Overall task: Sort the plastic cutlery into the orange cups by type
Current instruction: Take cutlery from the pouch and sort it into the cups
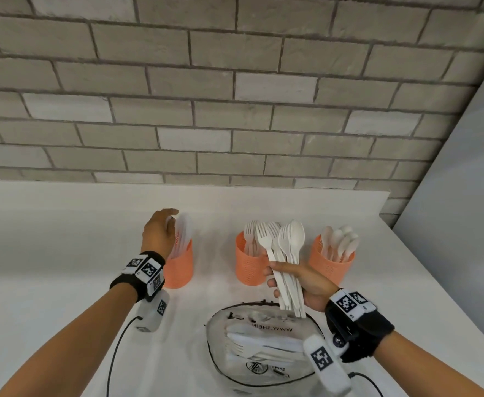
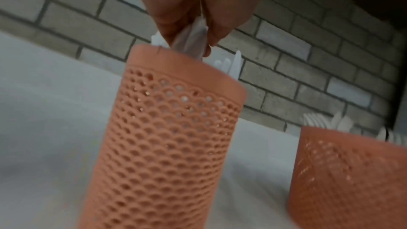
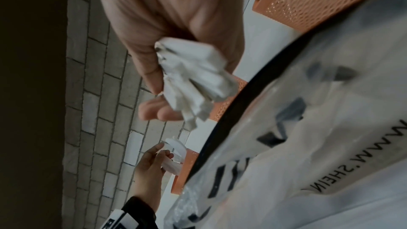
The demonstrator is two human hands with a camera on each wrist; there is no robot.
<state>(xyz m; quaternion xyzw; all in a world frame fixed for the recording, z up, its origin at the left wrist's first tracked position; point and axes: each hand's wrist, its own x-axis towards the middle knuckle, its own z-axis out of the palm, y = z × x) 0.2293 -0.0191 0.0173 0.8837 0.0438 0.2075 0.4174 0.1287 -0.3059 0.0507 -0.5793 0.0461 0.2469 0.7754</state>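
Three perforated orange cups stand in a row on the white table. The left cup [image 1: 179,267] [image 2: 167,137] holds white knives [image 1: 182,236]. My left hand [image 1: 160,233] [image 2: 191,29] sits over its rim and pinches a knife [image 2: 190,41] that stands in the cup. The middle cup [image 1: 249,267] holds forks, the right cup [image 1: 331,266] holds spoons [image 1: 342,242]. My right hand [image 1: 298,285] [image 3: 167,83] grips a fanned bundle of white forks and spoons [image 1: 282,253] by the handles [image 3: 193,79], in front of the middle cup.
A clear zip bag [image 1: 260,342] [image 3: 308,128] with more white cutlery lies at the near edge under my right wrist. A grey brick wall [image 1: 235,96] backs the table. A grey panel [image 1: 464,224] closes the right side. Cables trail from both wrist cameras.
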